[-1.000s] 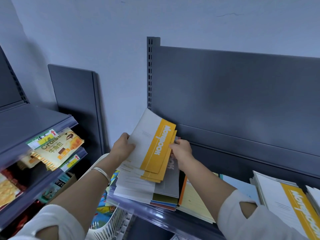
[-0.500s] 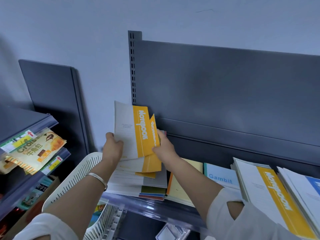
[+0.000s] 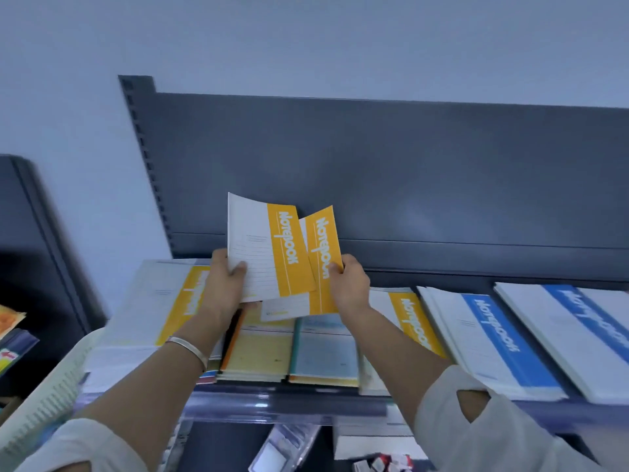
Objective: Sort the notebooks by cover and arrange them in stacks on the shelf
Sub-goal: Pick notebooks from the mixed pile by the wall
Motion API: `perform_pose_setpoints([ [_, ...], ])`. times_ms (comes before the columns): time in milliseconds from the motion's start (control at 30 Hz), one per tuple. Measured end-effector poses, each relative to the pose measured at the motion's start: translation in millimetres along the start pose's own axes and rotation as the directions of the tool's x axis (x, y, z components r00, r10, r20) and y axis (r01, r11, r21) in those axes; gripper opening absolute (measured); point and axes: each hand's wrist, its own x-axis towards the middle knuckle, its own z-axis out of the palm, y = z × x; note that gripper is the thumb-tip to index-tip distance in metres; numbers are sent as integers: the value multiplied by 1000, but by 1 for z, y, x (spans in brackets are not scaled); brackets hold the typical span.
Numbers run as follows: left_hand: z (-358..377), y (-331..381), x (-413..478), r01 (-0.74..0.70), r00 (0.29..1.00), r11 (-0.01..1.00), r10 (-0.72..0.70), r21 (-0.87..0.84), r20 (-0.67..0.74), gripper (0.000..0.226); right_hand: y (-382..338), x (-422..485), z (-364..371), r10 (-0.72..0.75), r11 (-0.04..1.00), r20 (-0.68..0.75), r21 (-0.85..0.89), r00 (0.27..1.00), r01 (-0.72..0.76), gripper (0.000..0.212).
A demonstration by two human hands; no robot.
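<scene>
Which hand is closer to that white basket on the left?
Left. The left hand grips a yellow notebook up and right of the white basket; the right hand holds a second notebook farther right.

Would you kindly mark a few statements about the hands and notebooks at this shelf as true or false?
1. The left hand and the right hand each hold a yellow-striped notebook. True.
2. The blue-striped notebooks lie at the left end of the shelf. False: they lie towards its right end.
3. A bracelet sits on the left wrist. True.
4. Both held notebooks lie flat on a stack. False: they are held up above the shelf.
</scene>
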Motion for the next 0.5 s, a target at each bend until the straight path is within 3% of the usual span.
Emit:
perform_pose_setpoints([
  [200,111,15,-58,56,986,998,-52,-21,157,45,64,5,-117,68,996,-61,-49,996,-71,25],
  [333,166,19,-91,31,982,1000,-31,3,186,57,103,5,-177,92,989,-77,-112,993,-100,28],
  [500,191,11,-109,48,987,977,-79,208,142,63,138,6,-228,128,979,-219,-129,967,-159,28],
])
